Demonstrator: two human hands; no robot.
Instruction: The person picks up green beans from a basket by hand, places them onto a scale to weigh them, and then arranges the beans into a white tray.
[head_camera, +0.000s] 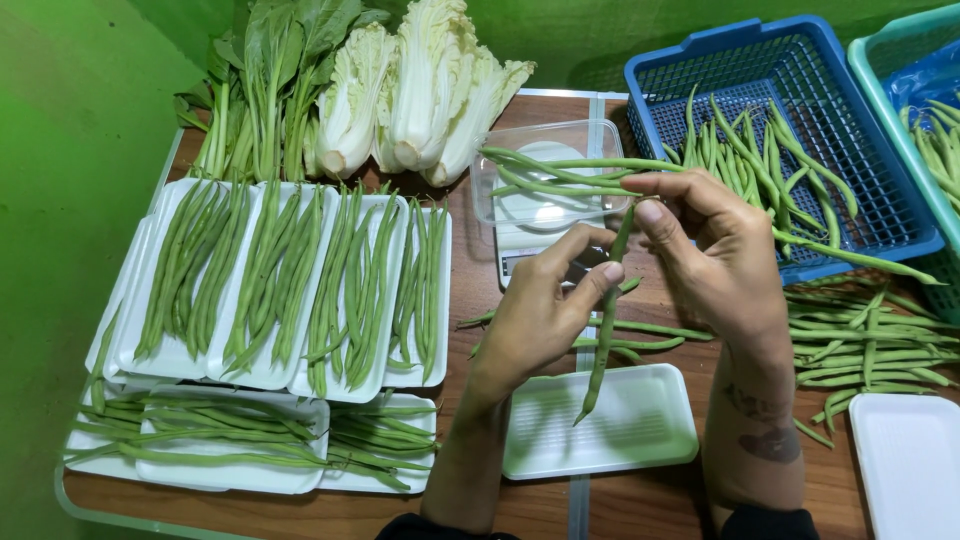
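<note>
Left hand (540, 310) and right hand (715, 250) were raised together above the worktop (650, 505), over an empty white tray (640, 440). One long bean (603, 335) hung almost upright between them. Right hand pinched its top end between thumb and forefinger; left hand closed thumb and fingers on it a little lower. The bean's free tip hung over the tray. Behind the hands a clear tub (545, 170) sat on a scale, several beans lying across it. Blue basket (800, 110) with beans lay right of the tub. Loose beans (870, 350) lay right of the right hand. Filled trays (275, 290) were well left.
</note>
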